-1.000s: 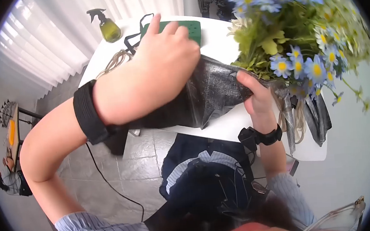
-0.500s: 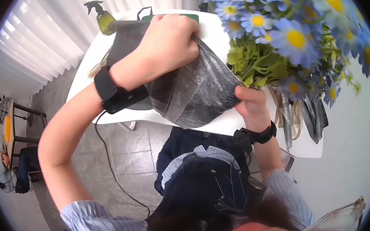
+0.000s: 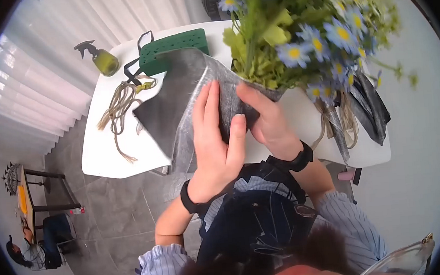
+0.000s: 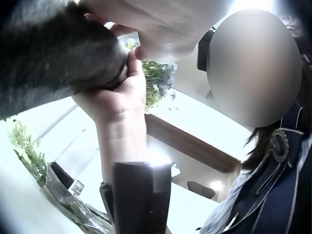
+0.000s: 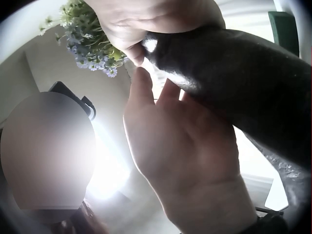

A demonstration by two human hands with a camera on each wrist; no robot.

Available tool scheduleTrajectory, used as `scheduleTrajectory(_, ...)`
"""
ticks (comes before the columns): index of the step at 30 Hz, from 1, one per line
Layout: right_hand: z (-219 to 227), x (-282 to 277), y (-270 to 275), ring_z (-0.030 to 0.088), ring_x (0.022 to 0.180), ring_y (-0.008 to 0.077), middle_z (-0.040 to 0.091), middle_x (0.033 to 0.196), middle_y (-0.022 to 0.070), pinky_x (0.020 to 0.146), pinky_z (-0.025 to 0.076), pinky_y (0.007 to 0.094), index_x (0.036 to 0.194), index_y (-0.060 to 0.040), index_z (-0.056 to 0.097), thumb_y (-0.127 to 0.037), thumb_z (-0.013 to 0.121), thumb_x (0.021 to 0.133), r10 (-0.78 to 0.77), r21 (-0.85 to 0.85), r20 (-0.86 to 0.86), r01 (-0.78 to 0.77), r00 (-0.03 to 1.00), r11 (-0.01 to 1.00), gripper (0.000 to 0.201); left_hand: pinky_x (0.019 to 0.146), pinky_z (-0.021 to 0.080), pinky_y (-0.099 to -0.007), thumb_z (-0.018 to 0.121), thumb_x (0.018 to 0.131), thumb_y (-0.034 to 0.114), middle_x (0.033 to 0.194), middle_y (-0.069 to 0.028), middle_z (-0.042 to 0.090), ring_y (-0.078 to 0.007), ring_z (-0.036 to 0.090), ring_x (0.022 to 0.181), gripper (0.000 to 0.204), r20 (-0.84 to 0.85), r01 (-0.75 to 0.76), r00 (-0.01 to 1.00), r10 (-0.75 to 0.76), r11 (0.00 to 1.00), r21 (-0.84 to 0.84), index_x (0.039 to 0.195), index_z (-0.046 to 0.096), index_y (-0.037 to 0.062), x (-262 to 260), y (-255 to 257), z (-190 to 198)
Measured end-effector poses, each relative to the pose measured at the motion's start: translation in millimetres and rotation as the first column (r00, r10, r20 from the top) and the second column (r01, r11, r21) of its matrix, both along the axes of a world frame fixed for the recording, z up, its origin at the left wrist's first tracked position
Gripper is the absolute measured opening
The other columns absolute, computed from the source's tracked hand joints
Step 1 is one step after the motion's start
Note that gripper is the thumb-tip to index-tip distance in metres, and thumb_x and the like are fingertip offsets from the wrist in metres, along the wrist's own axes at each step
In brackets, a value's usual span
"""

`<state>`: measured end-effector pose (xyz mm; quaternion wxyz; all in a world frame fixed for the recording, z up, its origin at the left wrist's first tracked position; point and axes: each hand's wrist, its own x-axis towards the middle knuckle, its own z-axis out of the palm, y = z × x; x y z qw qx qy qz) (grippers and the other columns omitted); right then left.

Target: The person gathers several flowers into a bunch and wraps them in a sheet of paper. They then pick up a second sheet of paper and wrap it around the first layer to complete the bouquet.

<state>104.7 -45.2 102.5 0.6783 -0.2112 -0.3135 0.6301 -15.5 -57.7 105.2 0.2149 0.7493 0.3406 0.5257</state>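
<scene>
A bouquet of blue daisies [image 3: 315, 37] with green leaves stands tilted over the white table [image 3: 107, 151]. A dark grey wrapping sheet [image 3: 175, 99] is folded round its stems. My left hand [image 3: 215, 138] lies flat on the wrap with straight fingers, the thumb out to the right. My right hand [image 3: 265, 118] grips the wrapped stems just beside it, fingers curled round them. In the right wrist view the left hand's [image 5: 180, 161] palm shows open against the dark wrap [image 5: 243, 73]. In the left wrist view the right hand [image 4: 117, 92] clasps the wrap [image 4: 53, 58].
On the table's far side lie a green foam block [image 3: 172, 51], a yellow-green spray bottle [image 3: 101, 59] and a bundle of raffia string [image 3: 119, 106]. More dark wrapping strips [image 3: 370, 105] hang at the right edge. A person sits far off at the lower left [image 3: 32, 250].
My left hand has come back from the far top of the wrap and now lies flat on its near side. The sheet has folded round the stems, and the bouquet has shifted further from me.
</scene>
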Motion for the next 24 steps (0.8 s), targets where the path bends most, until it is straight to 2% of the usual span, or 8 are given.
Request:
scheduleTrajectory(5, -19.2, 0.5, -9.6, 0.051, 0.100, 0.0127, 0.053, 0.112, 0.0016, 0.085, 0.042, 0.0274, 0.120, -0.0058, 0.046, -0.016, 0.068, 0.078, 0.120, 0.136, -0.081, -0.109, 0.989, 0.985, 0.049, 0.104, 0.021, -0.0421, 0.049, 0.080, 0.013, 0.134, -0.0308, 0.028, -0.0419, 0.028, 0.126, 0.063, 0.133, 0.119, 0.984, -0.121, 0.993, 0.026, 0.132, 0.022, -0.0115, 11.6, 4.3, -7.1)
scheduleTrajectory(7, -24.6, 3.6, -9.1, 0.051, 0.101, 0.0135, 0.052, 0.113, 0.0020, 0.086, 0.042, 0.0283, 0.121, -0.0058, 0.045, -0.020, 0.070, 0.077, 0.192, 0.151, -0.121, -0.173, 0.974, 0.973, 0.053, 0.101, 0.027, -0.0420, 0.050, 0.080, 0.013, 0.129, -0.0297, 0.035, -0.0416, 0.036, 0.120, 0.064, 0.119, 0.138, 0.983, -0.142, 0.990, 0.038, 0.132, 0.023, -0.0098, 13.0, 6.9, -10.7)
scheduleTrajectory(12, -42.8, 5.9, -9.2, 0.050, 0.102, 0.0163, 0.054, 0.110, 0.0048, 0.088, 0.040, 0.0310, 0.116, -0.0061, 0.050, -0.030, 0.064, 0.081, 0.071, 0.232, 0.103, -0.093, 0.992, 0.968, 0.044, 0.092, 0.036, -0.0395, 0.054, 0.081, 0.015, 0.111, -0.0250, 0.046, -0.0352, 0.048, 0.101, 0.059, -0.091, -0.126, 0.982, 0.167, 0.930, 0.345, 0.130, 0.030, -0.0061, 3.5, 17.6, -13.4)
scheduleTrajectory(14, -50.2, 2.4, -8.0, 0.051, 0.098, 0.0160, 0.056, 0.106, 0.0061, 0.085, 0.041, 0.0309, 0.109, -0.0054, 0.055, -0.026, 0.064, 0.082, -0.095, 0.245, 0.396, -0.005, 0.913, 0.970, 0.036, 0.090, 0.038, -0.0375, 0.056, 0.081, 0.012, 0.106, -0.0225, 0.051, -0.0306, 0.052, 0.096, 0.051, 0.163, -0.131, 0.982, 0.100, 0.973, 0.192, 0.125, 0.038, -0.0053, 9.1, 12.8, -19.3)
scheduleTrajectory(17, -22.7, -4.2, -9.1, 0.054, 0.090, 0.0158, 0.059, 0.099, 0.0079, 0.079, 0.044, 0.0301, 0.101, -0.0041, 0.059, -0.022, 0.064, 0.081, -0.181, 0.283, 0.486, 0.042, 0.855, 0.958, 0.028, 0.091, 0.039, -0.0349, 0.058, 0.079, 0.004, 0.103, -0.0183, 0.059, -0.0235, 0.056, 0.096, 0.036, 0.457, -0.203, 0.866, 0.204, 0.978, -0.051, 0.113, 0.050, -0.0060, 17.8, 4.1, -10.8)
scheduleTrajectory(19, -13.9, -13.6, -7.2, 0.056, 0.084, 0.0156, 0.062, 0.094, 0.0082, 0.074, 0.045, 0.0291, 0.098, -0.0032, 0.060, -0.019, 0.064, 0.080, -0.253, 0.337, 0.471, 0.093, 0.845, 0.937, 0.025, 0.087, 0.041, -0.0305, 0.055, 0.083, 0.006, 0.099, -0.0139, 0.061, -0.0203, 0.059, 0.089, 0.022, 0.248, -0.330, 0.917, 0.313, 0.943, 0.029, 0.102, 0.054, -0.0070, 11.7, 3.4, -17.2)
scheduleTrajectory(21, -18.2, -20.9, -0.5, 0.058, 0.082, 0.0162, 0.062, 0.092, 0.0071, 0.073, 0.046, 0.0295, 0.098, -0.0031, 0.059, -0.016, 0.066, 0.077, -0.288, 0.358, 0.410, 0.138, 0.865, 0.924, 0.026, 0.074, 0.043, -0.0237, 0.044, 0.092, 0.012, 0.098, -0.0085, 0.057, -0.0132, 0.054, 0.086, 0.024, 0.157, -0.248, 0.951, 0.266, 0.961, -0.123, 0.103, 0.052, -0.0078, 3.6, -1.1, -23.6)
scheduleTrajectory(24, -24.8, -23.7, 2.3, 0.059, 0.081, 0.0185, 0.063, 0.091, 0.0071, 0.073, 0.046, 0.0307, 0.097, -0.0035, 0.059, -0.015, 0.066, 0.074, -0.403, 0.448, 0.540, 0.153, 0.739, 0.881, 0.027, 0.074, 0.042, -0.0253, 0.036, 0.094, 0.018, 0.094, -0.0073, 0.057, -0.0127, 0.053, 0.086, 0.030, 0.302, -0.113, 0.930, 0.211, 0.944, -0.311, 0.099, 0.053, -0.0059, 6.5, -2.3, -24.1)
